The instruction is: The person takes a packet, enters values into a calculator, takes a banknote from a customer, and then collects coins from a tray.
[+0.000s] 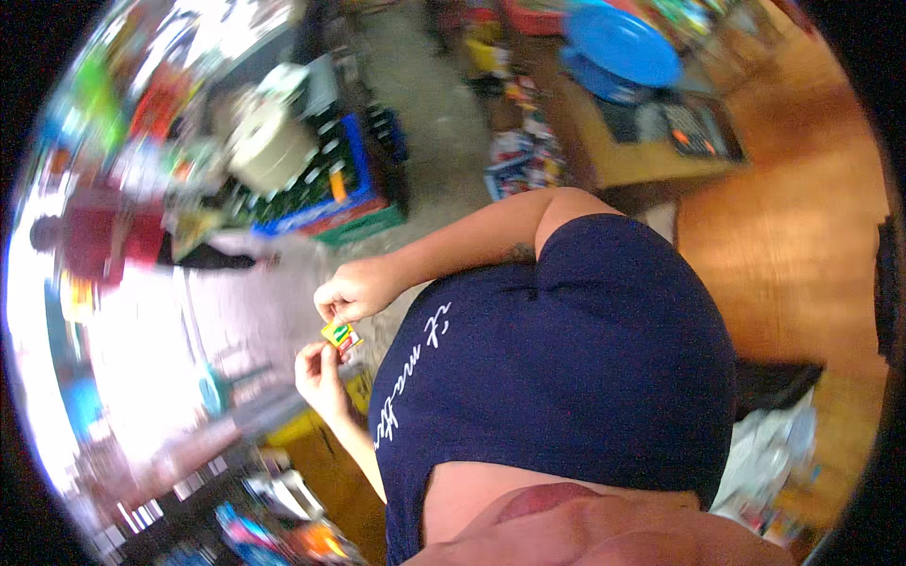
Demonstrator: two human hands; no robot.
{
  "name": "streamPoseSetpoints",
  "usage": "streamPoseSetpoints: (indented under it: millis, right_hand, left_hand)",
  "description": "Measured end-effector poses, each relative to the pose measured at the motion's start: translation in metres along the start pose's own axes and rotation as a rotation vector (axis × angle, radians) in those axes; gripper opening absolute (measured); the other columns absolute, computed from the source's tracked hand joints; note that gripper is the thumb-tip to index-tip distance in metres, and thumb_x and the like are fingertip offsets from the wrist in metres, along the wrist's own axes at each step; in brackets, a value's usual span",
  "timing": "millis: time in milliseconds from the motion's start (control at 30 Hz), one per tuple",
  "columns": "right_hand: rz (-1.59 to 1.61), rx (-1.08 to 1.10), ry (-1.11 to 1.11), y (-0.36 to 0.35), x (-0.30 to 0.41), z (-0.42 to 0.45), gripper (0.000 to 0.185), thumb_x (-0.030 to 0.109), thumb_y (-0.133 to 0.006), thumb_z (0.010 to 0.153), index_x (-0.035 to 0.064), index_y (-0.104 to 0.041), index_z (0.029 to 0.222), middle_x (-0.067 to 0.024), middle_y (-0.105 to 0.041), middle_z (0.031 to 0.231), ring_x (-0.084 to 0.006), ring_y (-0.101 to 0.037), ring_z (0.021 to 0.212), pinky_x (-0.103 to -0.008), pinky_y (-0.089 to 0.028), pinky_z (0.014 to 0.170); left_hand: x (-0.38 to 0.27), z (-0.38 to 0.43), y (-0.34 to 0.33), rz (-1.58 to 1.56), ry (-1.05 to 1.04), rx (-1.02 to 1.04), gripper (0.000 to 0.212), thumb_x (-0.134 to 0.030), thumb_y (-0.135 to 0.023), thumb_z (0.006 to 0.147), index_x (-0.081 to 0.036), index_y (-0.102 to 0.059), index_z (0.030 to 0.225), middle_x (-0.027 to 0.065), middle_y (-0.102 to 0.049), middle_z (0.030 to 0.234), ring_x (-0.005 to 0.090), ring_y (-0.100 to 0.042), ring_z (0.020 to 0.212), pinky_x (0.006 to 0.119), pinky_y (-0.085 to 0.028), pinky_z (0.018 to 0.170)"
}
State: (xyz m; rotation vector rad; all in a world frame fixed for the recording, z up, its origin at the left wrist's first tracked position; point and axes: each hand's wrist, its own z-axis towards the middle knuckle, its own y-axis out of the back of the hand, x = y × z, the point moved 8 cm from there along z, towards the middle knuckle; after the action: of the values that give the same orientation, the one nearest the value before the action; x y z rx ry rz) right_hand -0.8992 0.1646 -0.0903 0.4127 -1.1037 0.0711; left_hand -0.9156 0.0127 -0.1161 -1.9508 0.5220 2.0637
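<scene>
Between my two hands is a small yellow packet [342, 335] with green, red and white print. My right hand [359, 289] pinches its upper edge with thumb and fingertips. At the lower edge, the thumb and fingers of my left hand [322, 373] also grip it. The packet is held out in front of my dark blue shirt [552, 354], which bears white writing.
Beyond my right arm stand stacked crates [361, 152] of bottles, with a beige round object [272, 148] on top. A blue plastic basin [623, 49] and a calculator [686, 131] are near a wooden surface [793, 233]. A person in red [113, 233] is ahead, blurred.
</scene>
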Motion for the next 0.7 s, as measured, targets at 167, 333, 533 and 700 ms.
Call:
streamPoseSetpoints:
  millis: [167,333,533,700]
  right_hand:
    - [0.397,-0.228,-0.496,0.054,-0.004,-0.134,0.01,0.014,-0.057,0.076,0.0048,-0.053,0.077,-0.0059,-0.058,0.065,-0.0147,-0.058,0.06,-0.0282,-0.044,0.054]
    - [-0.064,-0.535,-0.372,0.103,0.033,-0.191,0.01,0.014,-0.054,0.08,0.005,-0.053,0.079,-0.0048,-0.058,0.067,-0.013,-0.059,0.062,-0.0261,-0.045,0.054]
    - [-0.273,-1.507,-0.603,0.194,0.045,-0.38,0.016,0.021,-0.057,0.078,0.005,-0.057,0.08,-0.0055,-0.058,0.068,-0.0138,-0.056,0.062,-0.0304,-0.046,0.06]
    - [-0.356,-2.447,0.003,0.216,0.117,-0.62,0.006,0.004,-0.053,0.074,0.0007,-0.052,0.078,-0.0076,-0.054,0.063,-0.0149,-0.05,0.042,-0.0237,-0.038,0.035]
  left_hand:
    - [0.004,-0.009,-0.168,-0.421,0.342,0.387,0.026,-0.015,-0.053,0.084,-0.002,-0.044,0.104,0.0105,-0.054,0.094,0.0196,-0.056,0.077,0.028,-0.046,0.06]
    - [0.013,-0.001,-0.257,-0.197,0.49,0.921,0.03,-0.019,-0.054,0.083,-0.002,-0.042,0.105,0.01,-0.053,0.09,0.0171,-0.054,0.072,0.024,-0.041,0.055]
    - [0.016,0.039,-0.298,-0.347,0.49,1.036,0.029,-0.022,-0.056,0.081,-0.004,-0.045,0.101,0.0094,-0.053,0.079,0.0162,-0.048,0.062,0.026,-0.038,0.053]
    - [0.042,0.125,-0.253,-0.582,0.657,0.693,0.032,-0.03,-0.055,0.082,-0.009,-0.047,0.104,0.0117,-0.054,0.1,0.0195,-0.053,0.083,0.027,-0.044,0.063]
